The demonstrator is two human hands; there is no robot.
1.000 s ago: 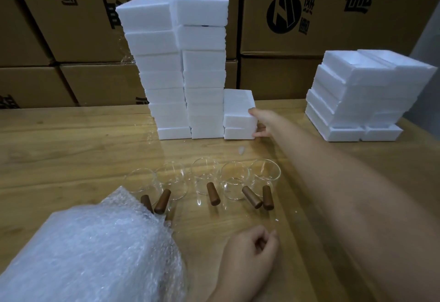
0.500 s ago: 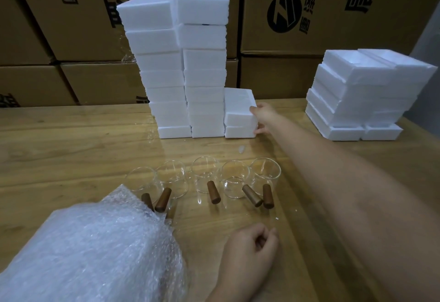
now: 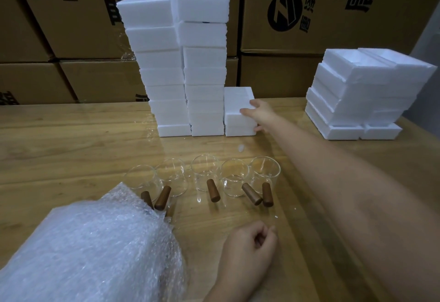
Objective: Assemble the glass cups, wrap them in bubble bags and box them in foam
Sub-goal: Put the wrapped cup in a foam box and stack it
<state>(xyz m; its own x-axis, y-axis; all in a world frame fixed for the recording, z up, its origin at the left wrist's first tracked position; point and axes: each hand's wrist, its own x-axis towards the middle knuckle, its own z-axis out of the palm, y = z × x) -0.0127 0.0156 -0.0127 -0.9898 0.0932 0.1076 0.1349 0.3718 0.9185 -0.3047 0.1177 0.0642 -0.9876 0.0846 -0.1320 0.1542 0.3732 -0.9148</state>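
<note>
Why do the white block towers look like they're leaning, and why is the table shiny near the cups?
Head view: the wide-angle lens bends things, so the tall foam stack and the right foam stack seem to tilt; light glares off the wooden table by the glass cups; the bubble bags up close look soft and bright.

glass cups (image 3: 204, 177) block centre, bare table (image 3: 71, 149) left

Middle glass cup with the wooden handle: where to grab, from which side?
Take the middle glass cup by its wooden handle, coming from the near table edge. The handle juts toward the viewer, clear of neighbours; the glass wall is likely slick and flanked closely by other cups.
</note>
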